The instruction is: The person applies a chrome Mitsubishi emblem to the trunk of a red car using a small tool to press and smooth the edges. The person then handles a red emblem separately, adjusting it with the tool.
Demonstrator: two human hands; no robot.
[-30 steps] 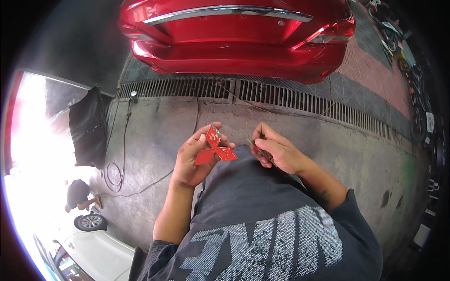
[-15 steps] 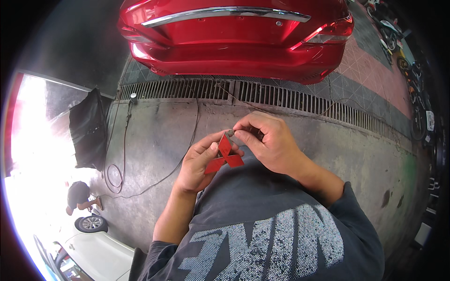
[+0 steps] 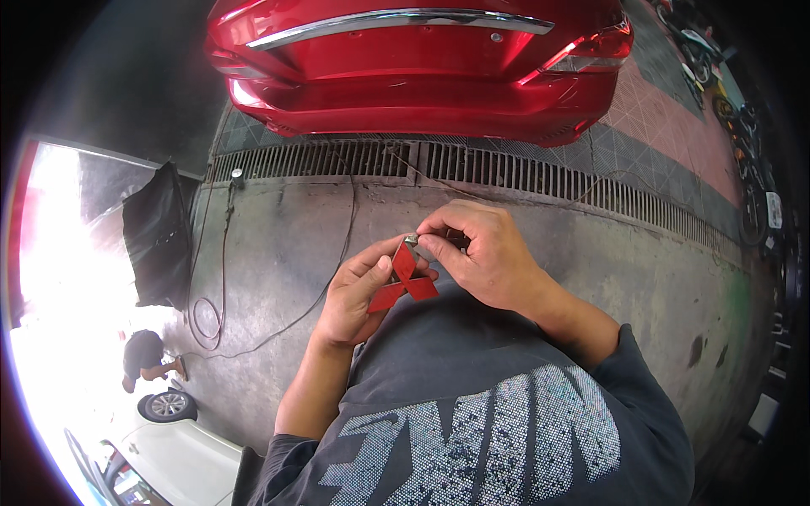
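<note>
A red car emblem (image 3: pixel 406 268) with three diamond-shaped arms is held in front of my chest. My left hand (image 3: pixel 354 291) grips it, the thumb on its left edge and the fingers behind it. At the emblem's top point, the thumb and forefinger of my right hand (image 3: pixel 483 251) are pinched together around a small greyish strip (image 3: pixel 412 240). What this strip is made of is too small to make out.
Ahead stands the rear of a red car (image 3: pixel 405 93) with a chrome trim bar. A floor drain grate (image 3: pixel 540 177) runs before it. Hoses (image 3: pixel 223 278) lie at left, near a crouching person (image 3: pixel 143 358) and a pale car (image 3: pixel 177 455). Parked motorbikes (image 3: pixel 747 160) line the right.
My right hand has shifted very slightly left at the emblem's top, and the greyish strip there looks brighter. The left hand keeps its hold. The view has shifted slightly.
</note>
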